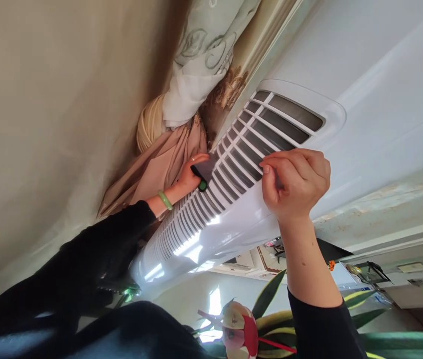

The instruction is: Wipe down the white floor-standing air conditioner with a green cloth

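A tall white air conditioner (229, 227) with a slatted vent grille (239, 172) runs diagonally across the view. My left hand (191, 174), a green bangle (165, 200) on its wrist, is closed around a dark grey flat piece with a green end (206, 172). That piece lies against the slats on the grille's far side; its exact kind is unclear. At the grille's near edge, my right hand (297, 182) has its fingers curled and pinched, tips at the slats. Whatever may be between those fingertips is hidden.
Behind the unit hang a gathered pink curtain (159, 174) and a white patterned curtain (211, 50), beside a beige wall (54, 99). Below are long-leafed plants (271, 294) and a red-and-cream ornament (239, 329). Household items (368, 271) stand farther off at lower right.
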